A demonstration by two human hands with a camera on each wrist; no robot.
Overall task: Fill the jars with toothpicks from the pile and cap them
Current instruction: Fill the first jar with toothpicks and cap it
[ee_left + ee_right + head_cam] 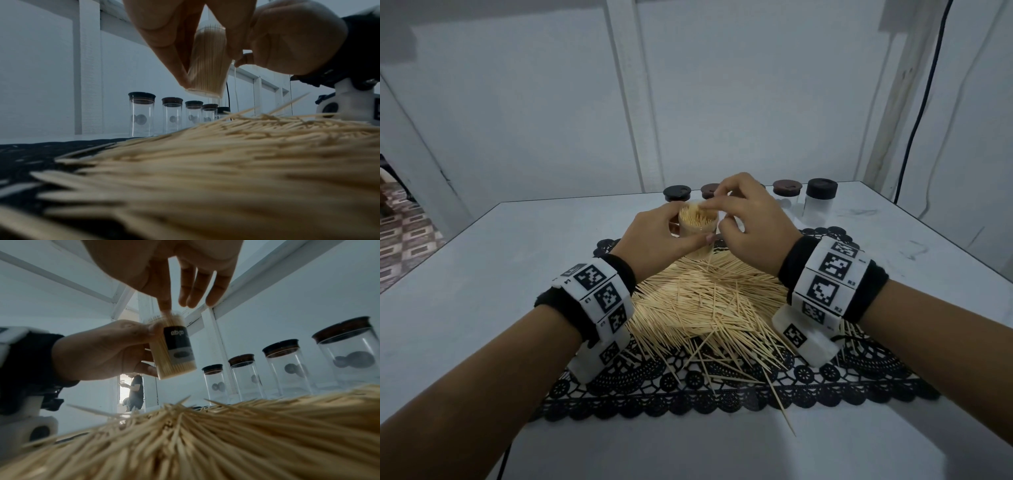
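My left hand (654,236) grips the nearly full jar (697,226) upright above the pile (705,298); my right hand (746,222) hovers directly over its mouth, fingertips pinched on toothpicks there, I judge.

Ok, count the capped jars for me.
5 capped jars, in one row behind the toothpick pile: first, second, third, fourth, fifth; others could be hidden.

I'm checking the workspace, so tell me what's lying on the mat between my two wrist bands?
The loose toothpick pile fills that stretch of the black lace mat, seen in the head view, below the left hand holding the jar.
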